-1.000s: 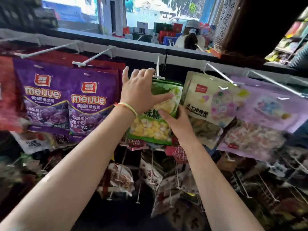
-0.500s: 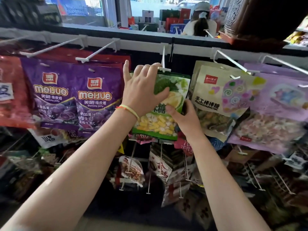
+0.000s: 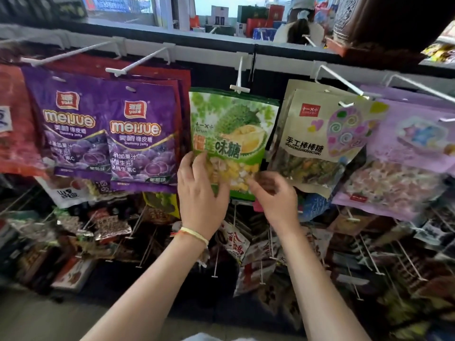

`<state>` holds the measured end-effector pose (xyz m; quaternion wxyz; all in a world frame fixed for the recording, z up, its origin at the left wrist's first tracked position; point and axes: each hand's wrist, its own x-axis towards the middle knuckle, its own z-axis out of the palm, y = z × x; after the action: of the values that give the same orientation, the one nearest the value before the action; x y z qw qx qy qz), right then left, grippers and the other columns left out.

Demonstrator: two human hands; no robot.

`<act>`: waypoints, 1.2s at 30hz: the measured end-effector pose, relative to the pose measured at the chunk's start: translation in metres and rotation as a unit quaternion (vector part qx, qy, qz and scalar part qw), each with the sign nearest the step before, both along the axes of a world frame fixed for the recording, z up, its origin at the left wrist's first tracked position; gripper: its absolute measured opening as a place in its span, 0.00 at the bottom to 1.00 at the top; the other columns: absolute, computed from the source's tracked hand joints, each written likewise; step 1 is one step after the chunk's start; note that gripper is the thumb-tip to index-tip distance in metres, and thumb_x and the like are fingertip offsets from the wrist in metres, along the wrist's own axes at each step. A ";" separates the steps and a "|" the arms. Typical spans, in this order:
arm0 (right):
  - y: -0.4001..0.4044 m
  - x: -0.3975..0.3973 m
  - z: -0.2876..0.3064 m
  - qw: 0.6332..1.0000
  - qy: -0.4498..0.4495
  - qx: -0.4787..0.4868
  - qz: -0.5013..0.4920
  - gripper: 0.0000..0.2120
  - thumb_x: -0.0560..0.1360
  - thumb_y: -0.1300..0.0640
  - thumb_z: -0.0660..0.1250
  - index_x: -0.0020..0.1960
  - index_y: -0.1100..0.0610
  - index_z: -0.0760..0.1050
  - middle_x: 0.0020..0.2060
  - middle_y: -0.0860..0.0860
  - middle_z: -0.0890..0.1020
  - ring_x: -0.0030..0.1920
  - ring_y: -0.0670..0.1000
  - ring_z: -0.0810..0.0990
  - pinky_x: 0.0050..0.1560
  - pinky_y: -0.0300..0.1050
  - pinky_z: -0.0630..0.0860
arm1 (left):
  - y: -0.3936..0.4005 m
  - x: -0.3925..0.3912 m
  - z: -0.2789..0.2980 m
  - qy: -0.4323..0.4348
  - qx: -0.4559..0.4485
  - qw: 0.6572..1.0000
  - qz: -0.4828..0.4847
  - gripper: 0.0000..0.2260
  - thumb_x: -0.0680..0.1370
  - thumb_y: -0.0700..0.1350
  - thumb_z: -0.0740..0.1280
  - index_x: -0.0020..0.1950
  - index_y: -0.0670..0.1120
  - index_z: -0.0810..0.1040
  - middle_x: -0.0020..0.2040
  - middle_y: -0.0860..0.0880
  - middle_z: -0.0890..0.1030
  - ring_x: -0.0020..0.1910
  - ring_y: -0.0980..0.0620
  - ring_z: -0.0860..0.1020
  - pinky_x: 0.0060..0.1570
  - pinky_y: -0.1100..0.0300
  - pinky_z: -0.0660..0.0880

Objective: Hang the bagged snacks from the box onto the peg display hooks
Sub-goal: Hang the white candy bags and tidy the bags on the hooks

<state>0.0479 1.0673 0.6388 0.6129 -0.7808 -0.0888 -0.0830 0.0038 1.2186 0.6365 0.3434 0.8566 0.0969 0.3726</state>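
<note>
A green durian candy bag (image 3: 236, 124) hangs from a white peg hook (image 3: 240, 75) in the middle of the top row. My left hand (image 3: 202, 198) lies over the bag's lower left corner, its fingers curled round the left edge. At the bag's lower right edge my right hand (image 3: 275, 200), blurred, pinches the bottom rim with curled fingers. The box of snacks is not in view.
Purple gummy bags (image 3: 138, 141) hang just left of the green bag, beige lollipop bags (image 3: 317, 134) and lilac bags (image 3: 403, 158) just right. Bare white hooks (image 3: 140, 62) jut out above. Lower rows of hooks and packets crowd below my arms. A person stands beyond the window.
Both hands have slid down from the bag's top at the hook to its bottom corners. The green bag now hangs flat on the hook with its front uncovered.
</note>
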 end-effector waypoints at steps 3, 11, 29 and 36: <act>0.007 0.004 -0.009 0.999 0.029 -0.025 0.033 0.15 0.72 0.45 0.76 0.53 0.52 0.81 0.44 0.43 0.84 0.44 0.38 0.81 0.43 0.33 0.76 | -0.001 0.000 -0.003 0.011 0.007 1.000 -0.001 0.25 0.76 0.48 0.65 0.71 0.39 0.69 0.71 0.37 0.69 0.69 0.37 0.68 0.68 0.43 0.69; 0.000 0.006 -0.014 0.997 0.051 0.021 0.045 0.06 0.75 0.54 0.74 0.42 0.46 0.79 0.35 0.42 0.82 0.33 0.37 0.77 0.39 0.38 0.76 | -0.004 -0.001 -0.004 0.040 -0.028 0.999 -0.025 0.29 0.76 0.48 0.64 0.75 0.40 0.65 0.74 0.37 0.65 0.74 0.39 0.63 0.71 0.41 0.66; -0.006 0.002 -0.005 0.984 0.051 -0.005 0.172 0.09 0.76 0.54 0.73 0.55 0.50 0.80 0.48 0.38 0.84 0.48 0.32 0.81 0.45 0.30 0.76 | -0.006 -0.009 -0.013 0.036 -0.057 0.998 -0.016 0.40 0.77 0.53 0.72 0.82 0.49 0.52 0.71 0.39 0.65 0.69 0.43 0.65 0.66 0.48 0.68; -0.002 -0.008 -0.013 0.987 0.118 -0.018 0.104 0.03 0.78 0.58 0.70 0.52 0.53 0.82 0.41 0.53 0.87 0.36 0.48 0.85 0.38 0.42 0.80 | 0.005 -0.011 -0.019 0.057 0.000 0.998 -0.035 0.39 0.77 0.48 0.71 0.82 0.47 0.52 0.74 0.36 0.62 0.72 0.36 0.64 0.68 0.42 0.70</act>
<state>0.0404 1.0656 0.6258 0.6102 -0.7824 -0.0987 0.0754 -0.0074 1.2237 0.6176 0.3504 0.8791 0.0861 0.3113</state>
